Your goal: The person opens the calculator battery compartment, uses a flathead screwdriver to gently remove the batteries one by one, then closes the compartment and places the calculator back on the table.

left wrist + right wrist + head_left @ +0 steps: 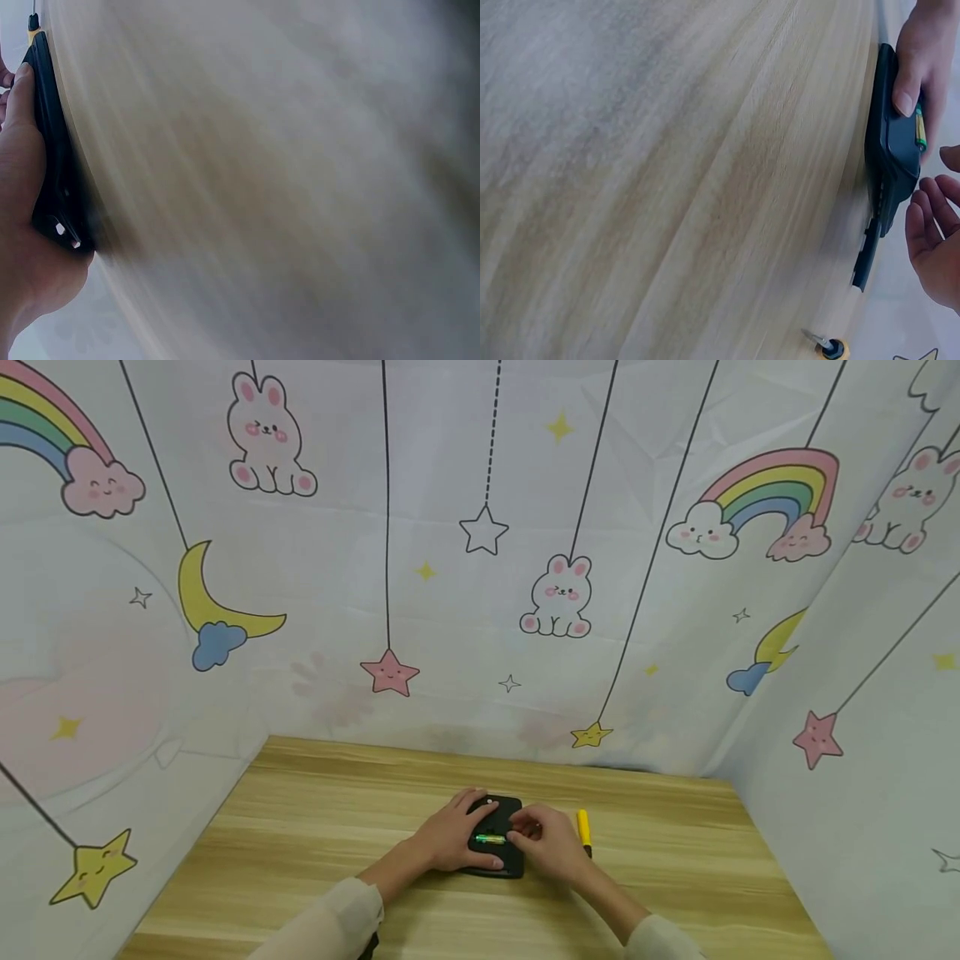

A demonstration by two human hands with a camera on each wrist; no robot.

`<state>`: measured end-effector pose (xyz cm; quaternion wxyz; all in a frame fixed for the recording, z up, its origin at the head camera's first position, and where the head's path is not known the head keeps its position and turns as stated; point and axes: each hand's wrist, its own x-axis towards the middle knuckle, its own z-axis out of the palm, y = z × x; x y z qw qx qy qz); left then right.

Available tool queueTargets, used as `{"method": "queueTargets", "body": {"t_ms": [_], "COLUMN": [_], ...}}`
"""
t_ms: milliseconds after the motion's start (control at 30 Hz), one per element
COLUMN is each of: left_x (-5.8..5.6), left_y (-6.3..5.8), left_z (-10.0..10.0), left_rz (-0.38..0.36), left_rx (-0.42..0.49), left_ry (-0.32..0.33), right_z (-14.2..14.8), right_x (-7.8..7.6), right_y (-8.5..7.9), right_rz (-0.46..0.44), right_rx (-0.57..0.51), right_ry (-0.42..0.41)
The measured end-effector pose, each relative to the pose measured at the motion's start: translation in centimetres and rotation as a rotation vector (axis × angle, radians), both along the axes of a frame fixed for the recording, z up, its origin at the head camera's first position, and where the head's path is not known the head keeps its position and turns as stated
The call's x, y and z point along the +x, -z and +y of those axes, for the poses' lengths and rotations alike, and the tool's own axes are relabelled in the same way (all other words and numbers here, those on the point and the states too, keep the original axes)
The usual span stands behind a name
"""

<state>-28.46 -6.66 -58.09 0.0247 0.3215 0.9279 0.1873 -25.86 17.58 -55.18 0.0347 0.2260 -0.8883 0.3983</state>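
A flat black device [510, 814] lies on the table with a green battery [491, 839] set in its upper face. My left hand [448, 837] rests over its left side, thumb and fingers spread across the face on either side of the battery. Beside the battery's right end is my right hand [551, 839], thumb and fingers loosely bent. In the right wrist view this hand [939, 247] has a gap between thumb and fingers, with nothing held. Below it there, a thin black strip [865, 259] with small tabs lies low along the table, past the device's edge.
A screwdriver with a yellow handle [583, 827] lies to the right of my right hand, its metal shaft [815, 337] showing in the right wrist view. The wooden table [337, 793] ends at a printed cloth backdrop [450, 610] behind and on both sides.
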Motion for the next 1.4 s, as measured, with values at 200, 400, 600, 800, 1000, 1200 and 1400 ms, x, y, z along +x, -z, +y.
{"method": "queueTargets", "body": {"t_ms": [200, 400, 600, 800, 1000, 1200, 1400], "left_x": [-0.1, -0.1, -0.2, -0.1, 0.0, -0.1, -0.1], "left_y": [0.1, -0.3, -0.3, -0.1, 0.1, 0.3, 0.1], "left_z": [0.0, 0.0, 0.1, 0.2, 0.2, 0.1, 0.0], "left_rz": [0.015, 0.004, 0.011, 0.024, 0.022, 0.033, 0.028], "left_rx": [0.001, -0.009, -0.020, -0.032, -0.031, -0.013, -0.007], "left_ry": [0.011, 0.010, 0.006, 0.011, 0.016, 0.014, 0.015], "right_z": [-0.5, -0.8, -1.1, -1.6, -1.9, -2.1, -2.3], "right_x": [-0.1, -0.1, -0.1, 0.0, 0.2, 0.2, 0.2], "right_y": [-0.1, -0.4, -0.3, -0.3, -0.1, -0.2, -0.3], "right_rz": [-0.005, 0.013, 0.053, 0.099, 0.100, 0.091, 0.055], "right_rx": [0.053, 0.083, 0.139, 0.195, 0.215, 0.225, 0.226], "right_ry": [-0.016, -0.040, -0.053, -0.083, -0.087, -0.115, -0.106]}}
